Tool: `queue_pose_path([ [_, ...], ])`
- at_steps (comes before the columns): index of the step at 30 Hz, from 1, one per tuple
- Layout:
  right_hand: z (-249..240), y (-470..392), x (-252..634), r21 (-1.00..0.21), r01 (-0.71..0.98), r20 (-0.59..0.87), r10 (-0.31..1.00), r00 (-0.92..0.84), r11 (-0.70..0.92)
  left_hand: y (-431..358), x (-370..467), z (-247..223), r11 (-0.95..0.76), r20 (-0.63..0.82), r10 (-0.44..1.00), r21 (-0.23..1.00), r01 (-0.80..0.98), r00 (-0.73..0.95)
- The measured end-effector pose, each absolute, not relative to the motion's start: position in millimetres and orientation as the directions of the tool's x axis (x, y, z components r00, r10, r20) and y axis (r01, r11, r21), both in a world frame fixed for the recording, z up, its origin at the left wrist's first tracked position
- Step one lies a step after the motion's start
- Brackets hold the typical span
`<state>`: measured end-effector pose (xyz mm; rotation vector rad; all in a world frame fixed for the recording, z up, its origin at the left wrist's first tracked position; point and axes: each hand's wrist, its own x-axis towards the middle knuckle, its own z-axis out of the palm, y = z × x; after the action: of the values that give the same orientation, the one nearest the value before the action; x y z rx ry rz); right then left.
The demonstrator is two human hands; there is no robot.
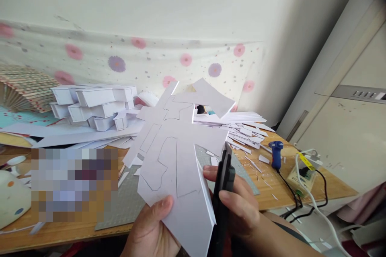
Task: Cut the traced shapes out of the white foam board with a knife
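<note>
A white foam-board sheet [169, 148], cut to an irregular outline, is lifted above the table with pencil shapes drawn on its face. My left hand [153, 227] grips its lower left edge, thumb on top and fingers underneath. In my right hand [241, 209] is a black utility knife [224, 180], held upright. Its blade end is at the sheet's right-hand corner; whether it touches the board I cannot tell. Beneath the sheet lies a grey-green cutting mat [120, 204], largely covered by it.
Folded white board boxes [99, 106] are stacked at the back left, near a slatted fan [27, 86]. White offcuts [245, 134] litter the table's right side. A blue glue gun [276, 154] stands beside a power strip [303, 176] with trailing cables. A pixelated patch hides the left front.
</note>
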<state>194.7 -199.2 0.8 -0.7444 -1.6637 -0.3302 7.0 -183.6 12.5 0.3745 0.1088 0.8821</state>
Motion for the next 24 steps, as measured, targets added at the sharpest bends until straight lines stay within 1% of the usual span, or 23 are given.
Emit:
queue_pose_path([
  [2,4.2,-201.4,193.7,-0.254,0.651,0.926,0.375,-0.051,0.715,-183.1,7.7,13.1,0.574,0.081,0.771,0.340,-0.745,0.632],
  [3,6.4,-202.2,194.2,-0.272,0.665,0.915,0.401,-0.046,0.696,-182.3,7.8,13.2,0.570,0.096,0.773,0.327,-0.754,0.627],
  [4,8.5,-202.5,195.2,-0.272,0.680,0.911,0.409,-0.046,0.681,-181.1,7.5,13.3,0.566,0.111,0.775,0.315,-0.761,0.622],
  [5,10.2,-202.6,196.6,-0.245,0.695,0.918,0.391,-0.057,0.676,-179.6,6.9,13.4,0.560,0.130,0.776,0.307,-0.770,0.617],
  [7,12.3,-201.8,200.6,-0.138,0.726,0.949,0.300,-0.097,0.673,-175.9,4.5,14.0,0.534,0.157,0.790,0.299,-0.791,0.593],
  [10,13.6,-199.4,211.4,0.057,0.773,0.959,0.181,-0.218,0.632,-169.3,-0.3,16.1,0.451,0.168,0.839,0.318,-0.834,0.517],
  [13,13.5,-193.3,227.9,0.217,0.794,0.945,0.081,-0.316,0.568,-162.7,-4.1,18.9,0.328,0.117,0.912,0.373,-0.868,0.394],
  [14,12.7,-189.7,233.6,0.234,0.803,0.941,0.078,-0.328,0.547,-160.8,-4.8,19.7,0.289,0.093,0.932,0.396,-0.872,0.351],
  [15,11.4,-185.2,238.8,0.229,0.821,0.939,0.102,-0.327,0.523,-159.0,-5.4,20.2,0.255,0.072,0.948,0.416,-0.873,0.311],
  [17,7.2,-174.0,247.2,0.165,0.883,0.928,0.234,-0.290,0.439,-156.4,-6.6,19.9,0.217,0.044,0.963,0.452,-0.865,0.265],
  [19,1.5,-162.1,252.4,0.052,0.944,0.913,0.368,-0.177,0.325,-154.8,-8.1,17.8,0.221,0.034,0.962,0.479,-0.850,0.269],
  [20,-1.4,-156.9,253.7,-0.040,0.956,0.903,0.420,-0.089,0.290,-154.5,-9.1,16.1,0.232,0.034,0.958,0.491,-0.839,0.285],
  [21,-3.9,-152.8,254.2,-0.159,0.943,0.886,0.463,0.006,0.292,-154.4,-10.1,14.2,0.247,0.035,0.952,0.503,-0.828,0.305],
  [22,-5.9,-150.1,253.9,-0.298,0.897,0.857,0.506,0.100,0.327,-154.5,-11.2,12.2,0.260,0.035,0.946,0.513,-0.818,0.322],
  [24,-7.4,-149.0,251.5,-0.550,0.699,0.774,0.594,0.220,0.457,-155.4,-13.3,8.5,0.278,0.027,0.939,0.530,-0.801,0.344],
])
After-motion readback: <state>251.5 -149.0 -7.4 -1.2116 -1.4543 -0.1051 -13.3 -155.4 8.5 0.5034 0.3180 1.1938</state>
